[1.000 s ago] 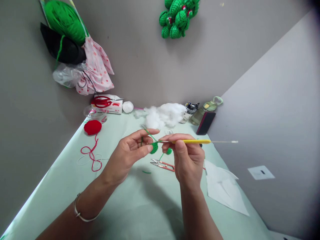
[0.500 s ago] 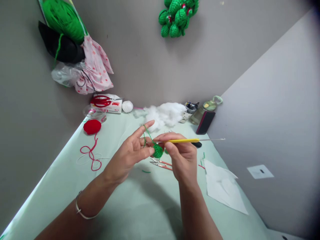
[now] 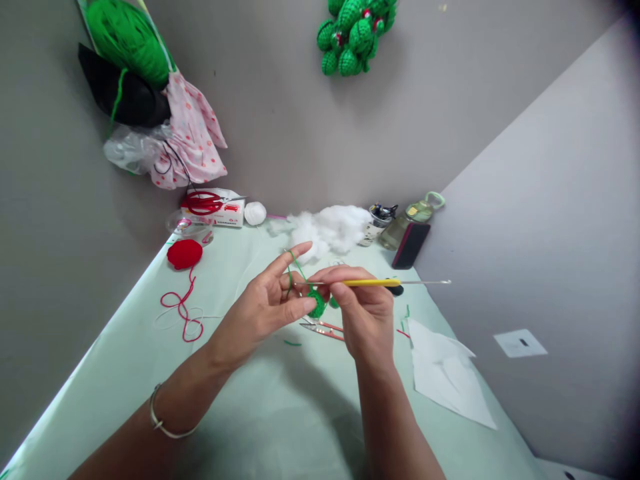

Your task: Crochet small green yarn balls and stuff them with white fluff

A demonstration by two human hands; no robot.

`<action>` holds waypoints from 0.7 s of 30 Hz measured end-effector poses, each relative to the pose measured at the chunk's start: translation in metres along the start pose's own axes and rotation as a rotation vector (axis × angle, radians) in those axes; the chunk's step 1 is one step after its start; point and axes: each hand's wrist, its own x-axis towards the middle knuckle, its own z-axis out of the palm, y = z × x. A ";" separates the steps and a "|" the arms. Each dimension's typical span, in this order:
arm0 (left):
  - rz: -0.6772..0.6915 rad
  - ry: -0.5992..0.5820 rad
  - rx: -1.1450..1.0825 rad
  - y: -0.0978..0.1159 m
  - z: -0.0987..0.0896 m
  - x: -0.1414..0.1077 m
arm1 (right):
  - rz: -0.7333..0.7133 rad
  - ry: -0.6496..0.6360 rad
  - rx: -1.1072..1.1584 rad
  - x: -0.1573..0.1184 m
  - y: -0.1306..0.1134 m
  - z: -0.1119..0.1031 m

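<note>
My left hand (image 3: 260,300) pinches a small green crocheted piece (image 3: 316,305) between thumb and fingers, its index finger raised with green yarn (image 3: 299,265) looped over it. In my right hand (image 3: 367,310) is a crochet hook with a yellow handle (image 3: 373,283); its thin metal tip points left, at the top of the green piece by the yarn. The hook's other metal end sticks out to the right. Orange-handled snips (image 3: 327,329) lie on the table just below the green piece, partly hidden by my right hand.
Red yarn (image 3: 185,254) lies at the left, behind it red scissors (image 3: 203,203) on a box. White stuffing (image 3: 330,227), a cup of tools (image 3: 375,230), a bottle (image 3: 397,230) and a phone (image 3: 411,245) stand at the back. White sheets (image 3: 450,377) lie at the right.
My left thumb has moved slightly right over the green piece, which has turned a little. The hook has slid slightly, with more of its metal tip showing at the left.
</note>
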 end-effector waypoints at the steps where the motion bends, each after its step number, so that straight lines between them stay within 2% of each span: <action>1: 0.002 0.007 0.004 0.001 0.000 -0.001 | 0.009 0.020 0.046 0.000 0.000 0.000; 7: 0.064 0.045 0.101 0.000 -0.002 -0.003 | 0.094 0.099 0.206 0.005 0.000 0.002; 13: 0.082 0.080 0.110 0.002 -0.003 -0.004 | 0.076 0.054 0.202 0.004 -0.001 -0.001; 16: 0.083 0.099 0.151 0.002 -0.002 -0.004 | 0.022 0.033 0.137 0.001 -0.003 -0.001; 21: 0.099 0.157 0.211 0.002 -0.002 -0.005 | -0.100 0.030 -0.158 -0.006 -0.012 -0.001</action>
